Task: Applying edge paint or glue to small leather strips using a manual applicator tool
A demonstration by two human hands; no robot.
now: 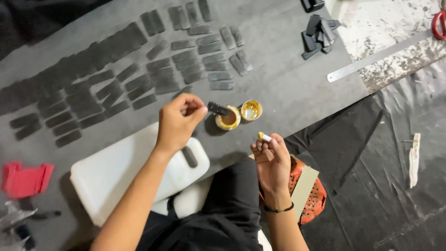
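The small open tin of yellowish glue (pixel 228 118) sits on the grey floor sheet (pixel 288 88), and everything else is placed here from it. Directly above its mouth hangs a small dark strip (pixel 217 108), pinched at its left end by the fingertips of the left hand (pixel 179 122), which is closed narrowly on it. Touching the tin on its right lies the tin's lid (pixel 251 110), glue-coated side up. Below and to the right of the tin, the right hand (pixel 272 160) is curled around a small applicator with a pale, glue-tipped end (pixel 264 137) pointing up.

Left of and beyond the tin lie rows of dark strips (pixel 139 79). Below and left of it is a white plastic jerrycan (pixel 134 172) with one more strip (pixel 189 157) on top. Far beyond and right of it sit a heap of black pieces (pixel 318 36), a steel ruler (pixel 378 56) and red-handled scissors (pixel 438 24).

The likely trouble looks to be glue going astray: the strip is held only by its end, so a drip or a slip could drop it into the tin, and a nudge from either wrist could tip the tin onto the sheet. The wet applicator could also smear the person's dark trousers (pixel 223 209).
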